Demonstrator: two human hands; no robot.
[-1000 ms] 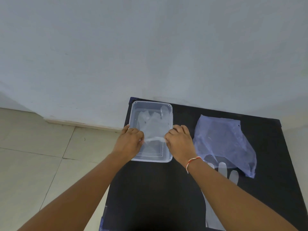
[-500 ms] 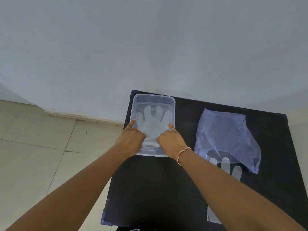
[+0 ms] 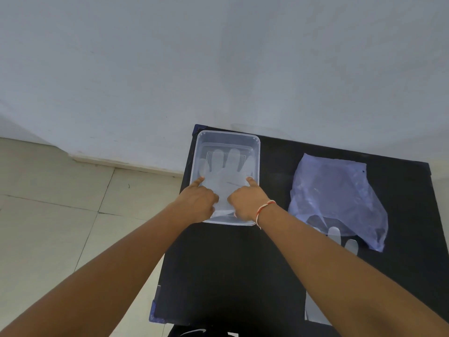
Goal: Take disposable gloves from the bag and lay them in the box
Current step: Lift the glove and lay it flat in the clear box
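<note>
Translucent glove lies flat in clear box; my left hand and right hand, mostly curled, forefingers pressing, I judge to smooth it; bag apart on black tabletop, gloves protruding.

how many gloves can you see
2: one glove spread flat in the box, another glove on the table by the bag, partly hidden by the right arm. The bag may hide more.

A clear rectangular plastic box and a translucent lilac plastic bag lie on the black table; the wall behind is pale grey.
</note>
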